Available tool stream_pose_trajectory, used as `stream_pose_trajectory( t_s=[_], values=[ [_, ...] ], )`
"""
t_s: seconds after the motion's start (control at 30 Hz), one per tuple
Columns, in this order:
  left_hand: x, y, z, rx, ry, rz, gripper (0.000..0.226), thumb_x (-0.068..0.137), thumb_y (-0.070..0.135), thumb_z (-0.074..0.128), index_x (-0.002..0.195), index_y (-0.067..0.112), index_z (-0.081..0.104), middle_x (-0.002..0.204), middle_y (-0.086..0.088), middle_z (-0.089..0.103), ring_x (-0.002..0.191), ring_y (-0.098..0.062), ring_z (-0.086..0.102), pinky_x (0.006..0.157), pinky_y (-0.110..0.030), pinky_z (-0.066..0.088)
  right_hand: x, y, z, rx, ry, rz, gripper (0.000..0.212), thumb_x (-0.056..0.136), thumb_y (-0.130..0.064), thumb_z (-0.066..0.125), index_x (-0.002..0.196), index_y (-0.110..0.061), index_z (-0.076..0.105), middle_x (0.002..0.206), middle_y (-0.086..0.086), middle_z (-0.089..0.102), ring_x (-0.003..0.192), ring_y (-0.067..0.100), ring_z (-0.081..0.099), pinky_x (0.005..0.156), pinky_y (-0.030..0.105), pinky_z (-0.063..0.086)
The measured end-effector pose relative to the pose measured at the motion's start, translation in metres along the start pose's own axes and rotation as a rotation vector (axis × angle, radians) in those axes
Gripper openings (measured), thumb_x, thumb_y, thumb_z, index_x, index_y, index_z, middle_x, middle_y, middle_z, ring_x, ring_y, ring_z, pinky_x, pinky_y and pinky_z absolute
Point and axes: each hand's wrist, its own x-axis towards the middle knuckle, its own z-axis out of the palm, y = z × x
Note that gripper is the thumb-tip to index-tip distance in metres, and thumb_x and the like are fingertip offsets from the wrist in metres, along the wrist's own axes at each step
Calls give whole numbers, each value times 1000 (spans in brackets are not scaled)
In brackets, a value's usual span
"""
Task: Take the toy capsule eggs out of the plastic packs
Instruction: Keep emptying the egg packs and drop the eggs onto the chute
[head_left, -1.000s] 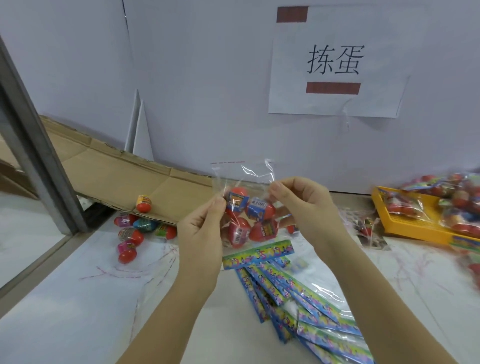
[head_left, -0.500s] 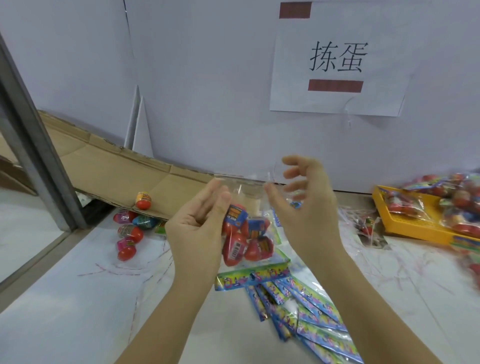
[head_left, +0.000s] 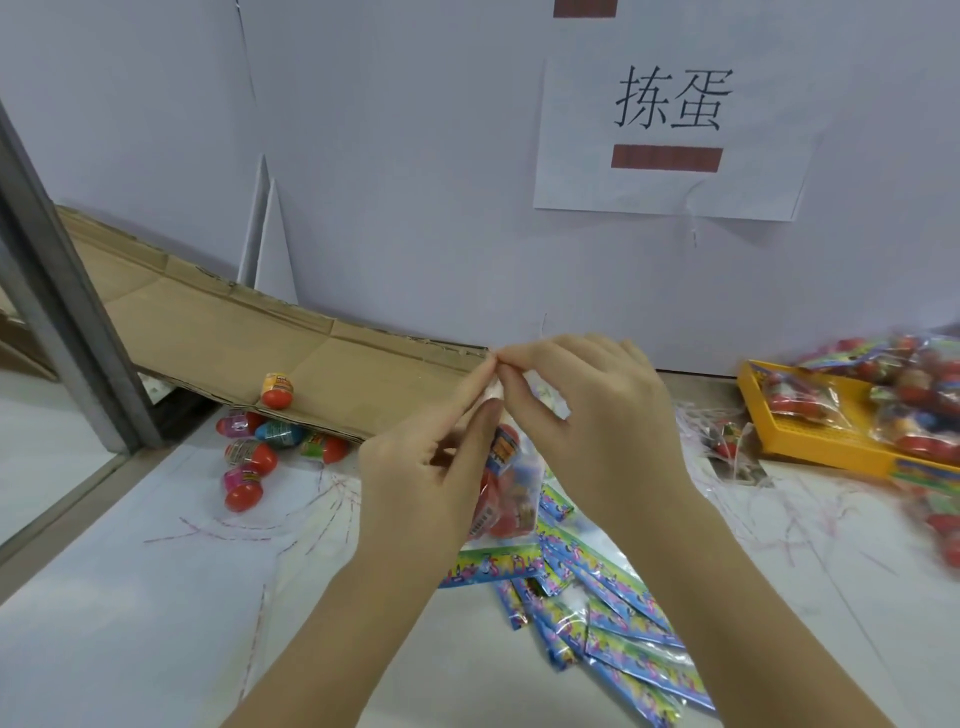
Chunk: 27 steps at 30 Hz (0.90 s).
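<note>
A clear plastic pack (head_left: 511, 486) with several red capsule eggs hangs between my hands above the table's middle. My left hand (head_left: 431, 467) and my right hand (head_left: 587, 410) both pinch its top edge, fingertips meeting close together at the pack's mouth. The hands hide most of the pack. Loose eggs (head_left: 249, 457) in red, pink and blue lie on the table at the left, and one orange-topped egg (head_left: 278, 389) rests on the cardboard ramp (head_left: 363, 364).
A yellow tray (head_left: 810, 436) with several full packs (head_left: 914, 405) stands at the right. Empty colourful header strips and bags (head_left: 613, 613) pile up in front of me. A white wall with a paper sign (head_left: 670, 130) closes the back. A metal post (head_left: 57, 312) stands at the left.
My hands have come together at the pack's top; the right fingers, spread half a second ago, now pinch the edge. The pack hangs lower and is more hidden.
</note>
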Motion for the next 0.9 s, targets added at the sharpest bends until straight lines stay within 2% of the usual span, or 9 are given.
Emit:
stream_pose_trajectory(
  t_s=[0.07,0.13,0.3,0.4,0.5,0.6,0.67,0.77,0.9],
  values=[
    [-1,0,0,54,-19,84,35,91,27,58,126,32,56,74,-1,57,58,-14,48,57,-13,40,2,2,-2,-67,16,-13,15,85,-17,61,76,-14,73,69,-2,68,62,23,62,65,35,44],
    [-2,1,0,68,-26,120,35,92,24,55,127,27,54,71,0,52,58,-12,43,55,-12,37,3,4,-4,-71,21,-11,11,81,-14,65,71,-15,72,66,-4,66,60,20,60,66,34,42],
    [-2,2,2,29,-19,99,36,91,15,62,125,27,58,62,-1,52,54,-12,42,53,-16,40,4,9,-10,31,-8,36,8,75,-13,64,67,-12,66,62,-7,61,58,14,57,69,37,42],
    [-2,4,0,11,12,101,33,89,11,63,119,26,63,65,-5,66,56,-18,57,56,-30,49,5,11,-11,146,-44,93,6,72,-12,62,68,-10,66,63,-6,60,58,12,56,66,38,45],
    [0,6,-4,-37,66,65,29,89,12,64,110,33,67,74,5,72,57,-18,63,56,-32,53,8,26,-17,274,17,249,3,71,-12,64,69,-11,66,63,-6,62,58,8,56,63,20,47],
    [9,5,-8,-235,76,-109,26,91,10,66,106,31,69,93,22,74,80,-5,71,66,-14,54,7,57,-30,280,101,458,16,77,-14,67,70,-28,64,56,-20,60,55,-1,56,54,6,39],
    [17,-3,-15,-347,76,-202,25,88,7,65,106,25,69,98,21,73,92,-3,71,73,-11,54,0,76,-31,313,-31,560,26,82,-13,68,68,-34,63,56,-24,62,51,-4,55,51,5,39],
    [26,-18,-27,-301,57,-207,26,88,7,65,105,27,68,97,22,73,94,-3,71,75,-11,54,-20,89,-16,285,-316,646,26,83,-11,68,67,-30,64,55,-19,62,50,-3,52,52,10,41],
    [26,-36,-26,-249,-7,-272,27,90,5,64,104,27,70,97,21,73,94,1,70,78,-9,51,-42,95,3,-46,-810,531,10,85,-22,64,76,-21,67,75,-9,67,64,8,56,62,29,47]
  ],
)
